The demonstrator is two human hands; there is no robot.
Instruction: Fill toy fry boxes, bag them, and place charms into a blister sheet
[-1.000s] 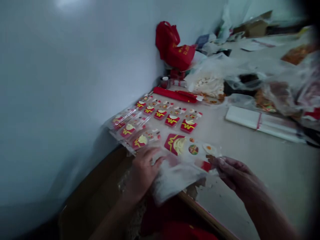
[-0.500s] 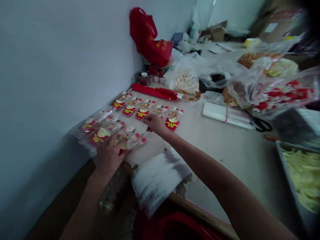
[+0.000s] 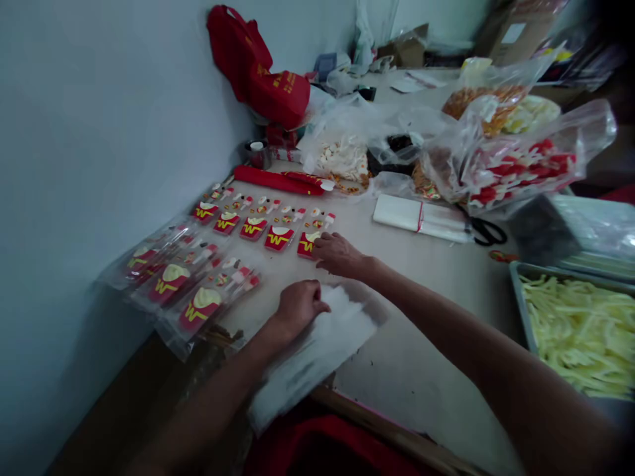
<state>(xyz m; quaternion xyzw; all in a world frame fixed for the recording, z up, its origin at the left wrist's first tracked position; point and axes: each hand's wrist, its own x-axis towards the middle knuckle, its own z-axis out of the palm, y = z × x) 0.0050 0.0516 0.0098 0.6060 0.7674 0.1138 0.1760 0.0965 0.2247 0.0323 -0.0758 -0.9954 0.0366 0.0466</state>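
Fingers of the left hand [image 3: 298, 306] curl, thumb extended, at the upper edge of a stack of translucent bags [image 3: 317, 357], lower centre; whether they grip it cannot be told. Filled packets [image 3: 201, 307] overlap at left. Near centre, the right hand [image 3: 340, 256] bends its fingers partway over the rightmost red carton [image 3: 304, 246] in a row on the tabletop [image 3: 421, 317]; its hold is likewise indistinct. At right, a tray [image 3: 522, 304] contains yellow strips [image 3: 580, 330]. Farther back lie a white bundle [image 3: 397, 211] and black scissors [image 3: 489, 231]; a red bag [image 3: 285, 92] rests at upper left.
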